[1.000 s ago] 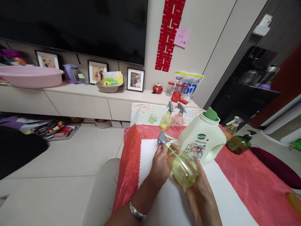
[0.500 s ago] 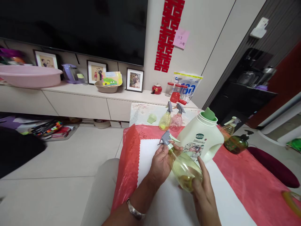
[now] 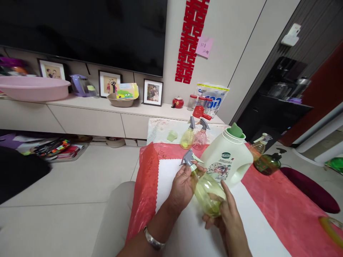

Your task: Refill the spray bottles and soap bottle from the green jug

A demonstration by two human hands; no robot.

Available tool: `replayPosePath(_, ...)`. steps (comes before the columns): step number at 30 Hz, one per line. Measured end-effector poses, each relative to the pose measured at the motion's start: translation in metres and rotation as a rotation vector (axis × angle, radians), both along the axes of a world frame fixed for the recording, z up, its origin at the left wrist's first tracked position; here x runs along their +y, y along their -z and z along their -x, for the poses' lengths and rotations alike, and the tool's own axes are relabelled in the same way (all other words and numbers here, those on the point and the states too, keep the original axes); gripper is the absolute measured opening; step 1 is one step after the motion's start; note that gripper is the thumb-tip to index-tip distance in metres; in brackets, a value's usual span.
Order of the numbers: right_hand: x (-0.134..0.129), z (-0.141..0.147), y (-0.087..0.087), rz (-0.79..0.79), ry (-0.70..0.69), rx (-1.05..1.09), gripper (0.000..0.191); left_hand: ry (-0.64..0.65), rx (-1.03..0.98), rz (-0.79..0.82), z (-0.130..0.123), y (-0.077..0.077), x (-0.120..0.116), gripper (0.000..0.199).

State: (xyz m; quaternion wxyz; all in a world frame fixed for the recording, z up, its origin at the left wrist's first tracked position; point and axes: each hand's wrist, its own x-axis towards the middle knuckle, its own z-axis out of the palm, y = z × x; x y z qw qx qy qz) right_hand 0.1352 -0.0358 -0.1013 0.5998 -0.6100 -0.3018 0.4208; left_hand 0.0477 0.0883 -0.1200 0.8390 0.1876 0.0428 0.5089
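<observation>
A clear yellow-green spray bottle (image 3: 208,192) with a grey trigger head is tilted between my hands, its nozzle end up and to the left. My left hand (image 3: 183,185) is closed round the neck just below the trigger. At the lower right, my right hand (image 3: 227,217) grips the base of the bottle, thumb on the near side. Just beyond stands a large pale green detergent jug (image 3: 227,155), its mouth uncapped, with a green spout showing. Behind, a small yellow spray bottle (image 3: 187,137) and a pink one (image 3: 200,138) stand side by side.
White paper lies over a red plastic table cover (image 3: 268,205). A pale green cap (image 3: 172,135) rests at the back left. To the right stand an orange spray bottle (image 3: 258,145) and a dark green pump bottle (image 3: 268,163). A cabinet (image 3: 91,114) runs along the wall.
The spray bottle has turned slightly in my hands, and its base has shifted a little left. My right fingers have changed their hold under the base.
</observation>
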Motion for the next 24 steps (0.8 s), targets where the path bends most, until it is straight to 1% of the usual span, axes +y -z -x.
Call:
replayPosePath(2, -0.001, -0.004, -0.002, 0.018, -0.127, 0.327, 0.087, 0.008, 0.026, -0.023, 0.000, -0.001, -0.001, 0.026)
replayPosePath(3, -0.002, -0.005, -0.002, 0.018, -0.184, 0.444, 0.089, 0.002, 0.038, -0.030, 0.000, -0.001, -0.002, 0.025)
replayPosePath(4, -0.002, -0.006, -0.002, 0.011, -0.219, 0.513, 0.092, -0.004, 0.048, -0.031, 0.000, -0.001, -0.001, 0.025)
replayPosePath(5, -0.003, -0.006, -0.001, -0.004, -0.227, 0.529, 0.096, -0.013, 0.052, -0.026, 0.000, 0.000, -0.001, 0.025)
replayPosePath(6, -0.004, -0.005, 0.000, -0.022, -0.205, 0.483, 0.102, -0.024, 0.050, -0.019, 0.000, 0.001, 0.000, 0.024)
replayPosePath(8, -0.005, -0.003, 0.004, -0.053, -0.108, 0.269, 0.111, -0.042, 0.026, -0.007, -0.001, 0.002, 0.001, 0.023)
replayPosePath(10, -0.004, -0.001, 0.008, -0.086, -0.015, 0.059, 0.112, -0.044, 0.001, -0.017, 0.000, 0.002, 0.001, 0.021)
replayPosePath(11, -0.004, -0.001, 0.009, -0.093, -0.002, 0.028, 0.109, -0.040, -0.003, -0.031, 0.000, 0.001, 0.001, 0.021)
replayPosePath(12, -0.004, -0.002, 0.010, -0.079, -0.018, 0.072, 0.106, -0.034, -0.002, -0.044, 0.000, 0.000, 0.000, 0.021)
replayPosePath(13, -0.004, -0.003, 0.010, -0.035, -0.056, 0.181, 0.102, -0.029, 0.008, -0.057, 0.001, -0.002, -0.001, 0.022)
replayPosePath(15, -0.004, -0.006, 0.010, 0.107, -0.159, 0.457, 0.095, -0.020, 0.035, -0.074, 0.001, -0.004, -0.002, 0.024)
replayPosePath(16, -0.004, -0.008, 0.010, 0.167, -0.196, 0.563, 0.092, -0.016, 0.047, -0.074, 0.001, -0.004, -0.002, 0.026)
replayPosePath(17, -0.004, -0.009, 0.010, 0.195, -0.207, 0.621, 0.089, -0.014, 0.058, -0.069, 0.001, -0.004, -0.002, 0.027)
replayPosePath(18, -0.004, -0.009, 0.010, 0.184, -0.197, 0.628, 0.087, -0.017, 0.066, -0.060, 0.001, -0.003, -0.001, 0.028)
replayPosePath(20, -0.004, -0.008, 0.011, 0.089, -0.132, 0.544, 0.086, -0.047, 0.075, -0.034, 0.001, -0.001, 0.002, 0.028)
replayPosePath(22, -0.005, -0.005, 0.014, -0.026, -0.052, 0.395, 0.094, -0.086, 0.073, -0.018, 0.001, 0.002, 0.005, 0.026)
replayPosePath(24, -0.006, -0.002, 0.017, -0.106, 0.008, 0.224, 0.103, -0.109, 0.062, -0.010, 0.001, 0.003, 0.006, 0.023)
